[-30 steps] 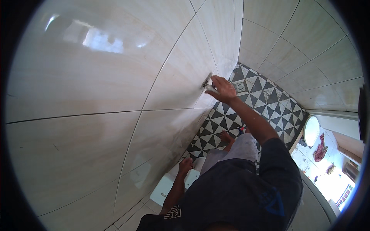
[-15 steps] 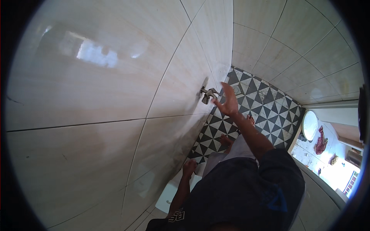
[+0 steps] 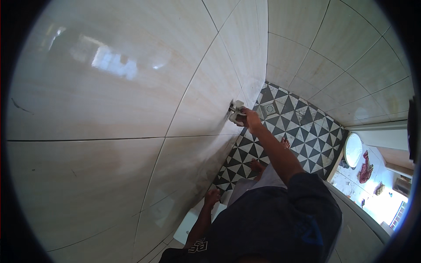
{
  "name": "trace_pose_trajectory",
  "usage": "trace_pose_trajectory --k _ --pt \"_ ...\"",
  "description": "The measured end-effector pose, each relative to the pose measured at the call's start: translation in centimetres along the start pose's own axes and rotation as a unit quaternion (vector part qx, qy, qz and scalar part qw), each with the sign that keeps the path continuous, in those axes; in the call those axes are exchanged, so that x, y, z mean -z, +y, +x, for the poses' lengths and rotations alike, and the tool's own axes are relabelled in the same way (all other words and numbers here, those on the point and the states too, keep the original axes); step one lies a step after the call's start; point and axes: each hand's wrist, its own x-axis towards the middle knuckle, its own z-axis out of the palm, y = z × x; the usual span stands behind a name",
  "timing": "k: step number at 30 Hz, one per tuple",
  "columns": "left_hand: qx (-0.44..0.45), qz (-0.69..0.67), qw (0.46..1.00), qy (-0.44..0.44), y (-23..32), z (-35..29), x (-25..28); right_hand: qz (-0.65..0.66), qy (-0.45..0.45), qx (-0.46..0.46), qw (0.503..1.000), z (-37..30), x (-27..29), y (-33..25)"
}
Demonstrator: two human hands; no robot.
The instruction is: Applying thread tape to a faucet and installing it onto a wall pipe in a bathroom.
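My right hand is at the tap on the tiled wall, its fingers closed round the outer end of the fitting. The tap looks pale and slightly smeared, and the fingers cover part of it. Lower down, my left hand hangs near the wall with its fingers curled. Whether anything lies inside those fingers is hidden. Just below it is a white, box-shaped fixture, partly covered by my left forearm.
Glossy cream tiles cover the wall on the left. My bare feet stand on a black-and-white triangle-patterned floor with a square drain near the corner. At right, beyond a raised sill, are a round white basin and a reddish cloth.
My right hand, spread and apart from the tap before, has moved left and down onto it and closed. My left hand has shifted slightly down and left.
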Motion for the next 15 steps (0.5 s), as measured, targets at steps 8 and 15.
trace_pose_trajectory --k 8,15 --pt "-0.012 -0.010 1.000 0.002 0.5 0.1 -1.0 -0.195 0.178 0.101 0.959 -3.9 -0.9 -1.8" --pt "-0.040 0.004 0.999 -0.007 0.0 0.5 -1.2 -0.632 0.010 0.406 0.660 -4.9 0.2 -5.0"
